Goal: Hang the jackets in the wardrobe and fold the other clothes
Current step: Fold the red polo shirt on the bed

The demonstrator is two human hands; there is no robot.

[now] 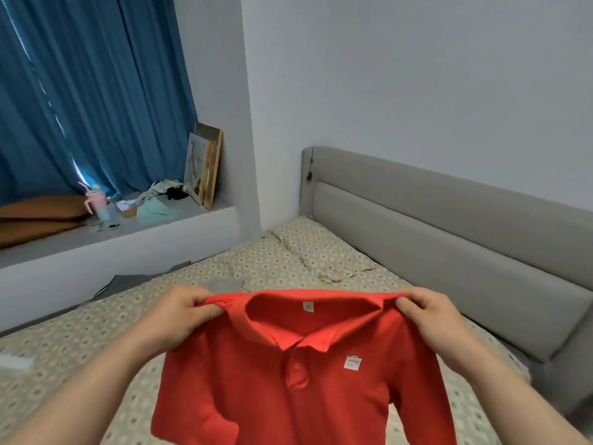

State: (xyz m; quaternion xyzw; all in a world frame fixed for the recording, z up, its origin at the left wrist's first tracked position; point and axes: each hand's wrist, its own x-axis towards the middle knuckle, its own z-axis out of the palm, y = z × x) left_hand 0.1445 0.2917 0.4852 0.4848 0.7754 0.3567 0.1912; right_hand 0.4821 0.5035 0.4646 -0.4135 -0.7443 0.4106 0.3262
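Note:
A red polo shirt (288, 387) hangs in the air over the bed, its front facing me, with a white tag in the collar and a small white patch on the chest. My left hand (179, 313) pinches the shirt's left shoulder. At the other shoulder my right hand (426, 313) grips the cloth. The shirt's lower part runs out of the bottom of the frame. Behind the collar, a grey garment (224, 285) lies on the bed, mostly hidden.
The bed (80, 342) has a patterned beige sheet, a pillow (321, 252) and a grey padded headboard (449, 239) on the right. A window ledge (128, 232) at left holds a pink cup, clothes, cushions and leaning picture frames, below blue curtains.

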